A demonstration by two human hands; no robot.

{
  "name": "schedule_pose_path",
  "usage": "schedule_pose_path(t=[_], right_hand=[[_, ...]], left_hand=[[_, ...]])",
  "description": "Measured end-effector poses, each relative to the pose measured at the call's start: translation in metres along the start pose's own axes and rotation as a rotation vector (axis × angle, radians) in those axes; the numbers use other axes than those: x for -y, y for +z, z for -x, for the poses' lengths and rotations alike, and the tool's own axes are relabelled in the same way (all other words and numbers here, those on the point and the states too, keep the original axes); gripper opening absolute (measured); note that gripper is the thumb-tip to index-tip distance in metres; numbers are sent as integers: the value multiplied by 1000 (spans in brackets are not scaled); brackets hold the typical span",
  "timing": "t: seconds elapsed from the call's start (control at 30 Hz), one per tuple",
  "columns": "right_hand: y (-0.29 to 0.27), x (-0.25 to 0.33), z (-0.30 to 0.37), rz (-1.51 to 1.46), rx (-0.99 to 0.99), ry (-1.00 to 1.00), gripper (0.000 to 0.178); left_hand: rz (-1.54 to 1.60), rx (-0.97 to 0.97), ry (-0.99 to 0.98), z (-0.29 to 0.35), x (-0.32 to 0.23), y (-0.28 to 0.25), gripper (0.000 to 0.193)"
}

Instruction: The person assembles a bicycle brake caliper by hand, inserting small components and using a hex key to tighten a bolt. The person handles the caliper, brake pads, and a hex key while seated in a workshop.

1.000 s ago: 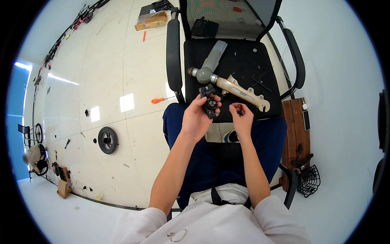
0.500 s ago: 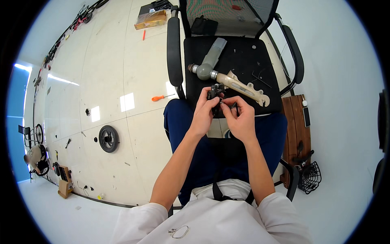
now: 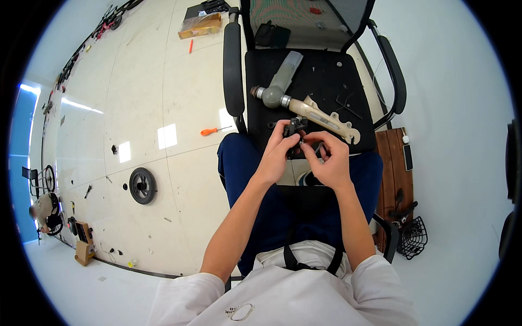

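Just above my lap, my left hand (image 3: 278,156) grips a small black mechanical part (image 3: 294,128), its fingers wrapped round the lower side. My right hand (image 3: 331,163) meets the part from the right, thumb and forefinger pinched together at its edge. What sits in that pinch is too small and covered to name. Beyond both hands, a cream metal fork leg (image 3: 321,117) with a round grey joint (image 3: 273,96) lies on the black chair seat (image 3: 331,81). A hex key (image 3: 349,106) rests on the seat beside it.
Armrests (image 3: 234,70) flank the chair. On the tiled floor to the left are an orange screwdriver (image 3: 209,131), a small wheel (image 3: 142,186) and an open cardboard box (image 3: 200,26). A wooden board (image 3: 390,163) lies to the right with a black wire basket (image 3: 413,239). Another person (image 3: 44,209) crouches far left.
The black part has turned and come slightly nearer to me in my left hand. My right hand has shifted a little right, its fingers curling differently at the part's edge.
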State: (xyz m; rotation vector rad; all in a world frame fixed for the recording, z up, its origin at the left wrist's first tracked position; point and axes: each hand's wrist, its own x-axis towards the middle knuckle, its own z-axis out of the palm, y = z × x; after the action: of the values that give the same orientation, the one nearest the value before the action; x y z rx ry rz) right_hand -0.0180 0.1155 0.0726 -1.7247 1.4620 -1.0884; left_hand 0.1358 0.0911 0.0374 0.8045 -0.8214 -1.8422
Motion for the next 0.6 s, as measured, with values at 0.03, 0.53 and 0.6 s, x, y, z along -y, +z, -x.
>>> schedule_pose_path(t=[0.03, 0.53, 0.6], right_hand=[[1, -2, -1, -14, 5, 21, 13], [-1, -16, -2, 211, -33, -417, 14], [-4, -10, -3, 165, -24, -369, 14]], left_hand=[[2, 4, 4, 1, 1, 1, 26], [67, -1, -69, 0, -2, 0, 26], [101, 11, -71, 1, -4, 1, 28]])
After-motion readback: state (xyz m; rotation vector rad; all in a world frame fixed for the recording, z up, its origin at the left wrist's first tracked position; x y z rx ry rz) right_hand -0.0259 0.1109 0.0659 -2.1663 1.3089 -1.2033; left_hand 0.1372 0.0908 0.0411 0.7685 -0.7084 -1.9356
